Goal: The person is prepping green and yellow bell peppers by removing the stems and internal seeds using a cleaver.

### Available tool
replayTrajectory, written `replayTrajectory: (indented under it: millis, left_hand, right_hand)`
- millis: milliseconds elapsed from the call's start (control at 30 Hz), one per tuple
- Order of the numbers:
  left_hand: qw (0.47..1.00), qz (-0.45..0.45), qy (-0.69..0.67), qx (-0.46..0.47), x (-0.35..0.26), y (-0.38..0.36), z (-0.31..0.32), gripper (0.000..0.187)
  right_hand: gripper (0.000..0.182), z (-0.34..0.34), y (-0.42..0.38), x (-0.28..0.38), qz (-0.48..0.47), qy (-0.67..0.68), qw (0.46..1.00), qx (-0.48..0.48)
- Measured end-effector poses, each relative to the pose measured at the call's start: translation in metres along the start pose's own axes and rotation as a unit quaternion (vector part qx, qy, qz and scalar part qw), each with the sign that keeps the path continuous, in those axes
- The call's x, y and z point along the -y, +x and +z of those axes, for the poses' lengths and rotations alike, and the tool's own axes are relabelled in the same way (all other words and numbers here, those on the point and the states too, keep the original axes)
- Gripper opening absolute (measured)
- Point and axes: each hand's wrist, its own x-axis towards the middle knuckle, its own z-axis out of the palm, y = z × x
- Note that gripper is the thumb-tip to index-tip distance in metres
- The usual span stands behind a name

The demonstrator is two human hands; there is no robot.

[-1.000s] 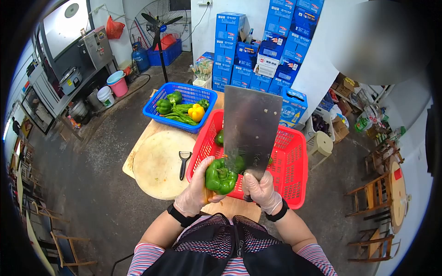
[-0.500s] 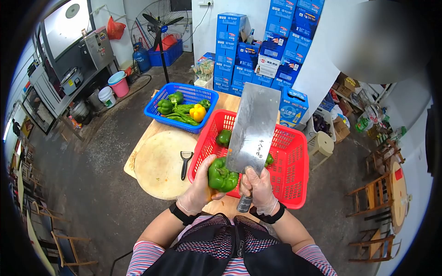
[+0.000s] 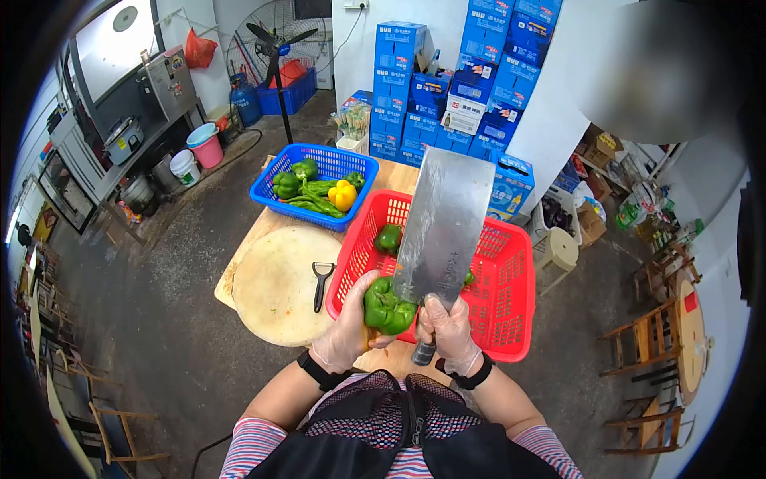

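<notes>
My left hand [image 3: 347,323], in a clear plastic glove, is closed around a green bell pepper [image 3: 388,307]. Gloved as well, my right hand [image 3: 448,331] grips the handle of a broad cleaver [image 3: 447,219]. The blade points up and away from me, its lower corner right at the pepper's side. Both hands are over the near edge of a red plastic basket [image 3: 511,319]. Another green pepper [image 3: 388,238] lies inside it, and the blade hides part of the contents. Left of the basket, a black peeler [image 3: 321,286] rests on a round cutting board [image 3: 275,279].
A blue basket [image 3: 263,199] of green peppers, long green chillies and a yellow pepper stands at the table's back left. Behind the wooden table [image 3: 227,283] rise stacked blue boxes [image 3: 391,88] and a black fan [image 3: 283,52]. A stool [image 3: 558,247] stands to the right.
The cleaver blade has tilted slightly to the right and its face has turned. The pepper has rolled a little in my left hand and shifted slightly right.
</notes>
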Motion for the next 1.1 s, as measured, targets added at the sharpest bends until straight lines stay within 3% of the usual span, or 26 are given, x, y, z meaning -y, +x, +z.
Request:
replayTrajectory:
  millis: [33,167,267,333,567,667,700,767,800,833,900,933,1100]
  left_hand:
    - [0.997,-0.038,-0.035,0.054,0.001,0.001,-0.004,0.062]
    - [0.997,-0.049,-0.053,0.032,0.003,0.000,0.000,0.061]
    - [1.000,-0.006,-0.018,-0.017,0.006,-0.002,0.012,0.061]
    - [0.989,0.085,0.060,-0.107,0.007,0.001,0.020,0.059]
    - [0.972,0.146,0.113,-0.147,0.014,0.014,0.006,0.056]
    - [0.968,0.178,0.159,-0.074,0.013,0.017,-0.001,0.055]
    - [0.969,0.171,0.136,-0.112,0.013,0.015,0.003,0.054]
    - [0.968,0.166,0.114,-0.152,0.015,0.015,0.005,0.053]
    - [0.961,0.201,0.102,-0.161,0.016,0.015,0.004,0.052]
    - [0.953,0.233,0.091,-0.169,0.018,0.015,0.004,0.050]
    - [0.945,0.245,0.107,-0.186,0.019,0.013,0.006,0.051]
    - [0.942,0.261,0.122,-0.173,0.020,0.013,0.005,0.051]
    - [0.918,0.309,0.180,-0.171,0.024,0.013,0.009,0.051]
  right_hand:
    - [0.029,-0.001,-0.002,-0.002,0.001,0.001,1.000,-0.002]
    - [0.034,-0.007,0.000,-0.004,-0.060,-0.118,0.989,0.057]
    - [0.032,0.000,-0.002,-0.002,-0.056,-0.091,0.993,0.039]
    - [0.027,0.008,0.002,0.000,0.020,0.038,0.999,-0.029]
    - [0.019,0.003,0.008,0.004,0.102,0.144,0.984,-0.030]
    - [0.016,0.002,0.006,0.006,0.115,0.173,0.978,-0.024]
    - [0.016,0.005,0.005,0.010,0.114,0.173,0.978,-0.023]
    - [0.013,0.012,0.008,0.019,0.042,0.075,0.995,-0.060]
    - [0.028,0.011,0.012,0.019,-0.012,0.018,0.998,-0.062]
    - [0.028,0.011,0.014,0.020,-0.012,0.020,0.998,-0.063]
    - [0.046,0.013,0.014,0.023,-0.097,-0.140,0.982,-0.077]
    - [0.059,0.013,0.014,0.020,-0.083,-0.123,0.985,-0.083]
    - [0.059,0.020,0.011,0.018,-0.125,-0.168,0.976,-0.062]
